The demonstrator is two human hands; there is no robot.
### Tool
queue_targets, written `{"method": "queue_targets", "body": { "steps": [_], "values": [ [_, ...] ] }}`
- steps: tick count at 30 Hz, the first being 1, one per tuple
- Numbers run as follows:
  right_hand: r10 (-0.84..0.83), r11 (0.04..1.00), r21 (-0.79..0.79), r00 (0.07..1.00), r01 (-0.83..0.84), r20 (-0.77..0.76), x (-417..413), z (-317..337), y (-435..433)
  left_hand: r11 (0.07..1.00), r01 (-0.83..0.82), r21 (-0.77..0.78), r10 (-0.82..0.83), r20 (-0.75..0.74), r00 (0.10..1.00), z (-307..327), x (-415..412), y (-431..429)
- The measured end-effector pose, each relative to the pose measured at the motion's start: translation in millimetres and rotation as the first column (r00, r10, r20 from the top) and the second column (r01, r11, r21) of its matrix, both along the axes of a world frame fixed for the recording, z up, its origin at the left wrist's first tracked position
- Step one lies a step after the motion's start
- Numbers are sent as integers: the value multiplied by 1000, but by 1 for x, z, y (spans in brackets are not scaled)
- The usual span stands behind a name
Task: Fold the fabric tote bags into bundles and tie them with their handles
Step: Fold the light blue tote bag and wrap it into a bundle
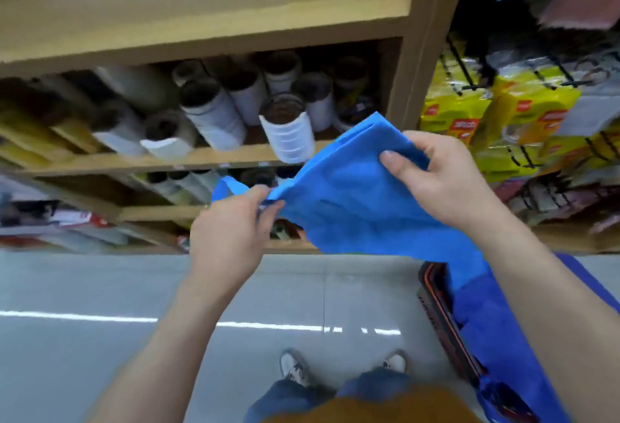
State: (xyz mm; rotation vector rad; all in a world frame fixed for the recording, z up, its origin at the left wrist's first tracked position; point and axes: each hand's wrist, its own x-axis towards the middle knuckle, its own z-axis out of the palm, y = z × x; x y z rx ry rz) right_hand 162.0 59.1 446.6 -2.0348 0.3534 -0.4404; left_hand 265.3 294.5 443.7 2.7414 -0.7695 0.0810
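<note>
While the person stands in a shop aisle, both hands hold a bright blue fabric tote bag (355, 201) up in the air, in front of a light brown wooden shelf unit (235, 23). The left hand (231, 234) pinches the bag's narrow left end between thumb and curled fingers, and a blue handle loop (228, 187) pokes out just beyond it. The right hand (449, 181) grips the bag's upper right part, thumb pressed flat on the front and fingers wrapped behind. The cloth hangs slack between the hands and trails down to the right. Below it, a dark basket with an orange rim (436, 308) holds more loose blue fabric (496, 338). White cylindrical rolls with dark ends (214, 113) lie on the middle shelf. Yellow packets (523, 113) hang to the right. Pale shoes (295, 367) stand on the grey floor (100, 288).
</note>
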Motion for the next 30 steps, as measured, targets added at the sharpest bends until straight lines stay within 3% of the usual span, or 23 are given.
{"method": "queue_targets", "body": {
  "steps": [3,8,10,12,17,20,24,27,30],
  "values": [
    [-35,997,-60,998,38,43,39,5,36,976,-57,-212,51,-35,998,4,31,47],
    [-42,958,-284,999,49,30,100,12,103,956,9,-294,26,114,993,16,77,131],
    [25,972,-234,999,-31,-28,124,12,130,932,37,-360,15,141,990,20,95,163],
    [111,990,-89,993,-113,-26,148,8,155,896,34,-443,44,164,986,26,111,195],
    [130,983,-152,970,-99,205,200,28,218,714,-152,-684,233,27,972,51,154,250],
    [110,980,-193,930,-43,351,232,60,234,638,-133,-758,223,16,975,67,174,258],
    [138,982,-186,843,-46,521,293,100,240,721,-106,-685,157,13,988,71,201,259],
    [33,999,-44,790,-8,612,345,122,236,860,-32,-509,99,106,989,67,226,256],
    [-146,985,164,767,54,624,399,137,224,933,-8,-359,57,125,990,77,254,245]
  ]
}}
